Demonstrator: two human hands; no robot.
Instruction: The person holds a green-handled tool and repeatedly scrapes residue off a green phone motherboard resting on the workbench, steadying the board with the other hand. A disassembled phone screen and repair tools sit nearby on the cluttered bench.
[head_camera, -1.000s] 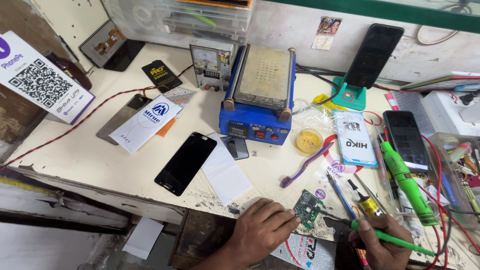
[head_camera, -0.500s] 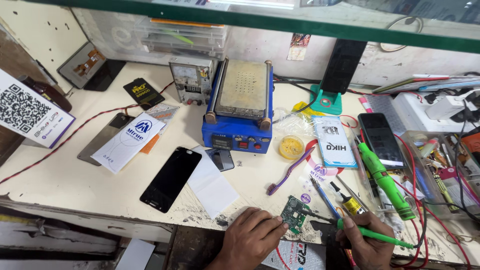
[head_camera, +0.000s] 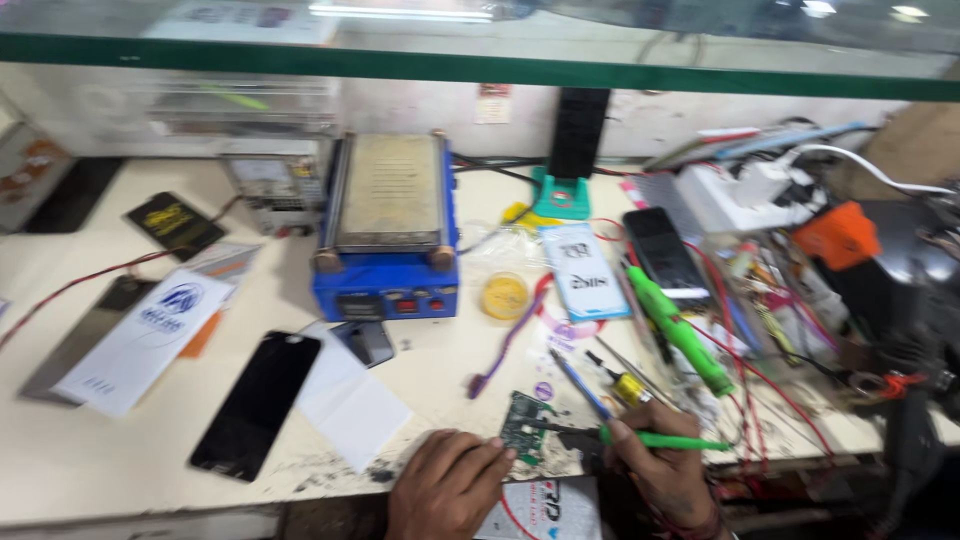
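Left hand (head_camera: 445, 487) pins the green circuit board (head_camera: 524, 426) flat at the counter's (head_camera: 90, 455) near edge, steadying it while the right hand's (head_camera: 655, 470) grip clamps a green-handled tool (head_camera: 665, 440), tip on the board.

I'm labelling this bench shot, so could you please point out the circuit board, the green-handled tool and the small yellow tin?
circuit board (head_camera: 523, 425), head view, middle of the green board.
green-handled tool (head_camera: 672, 440), head view, its green handle.
yellow tin (head_camera: 504, 296), head view, centre of the yellow top.
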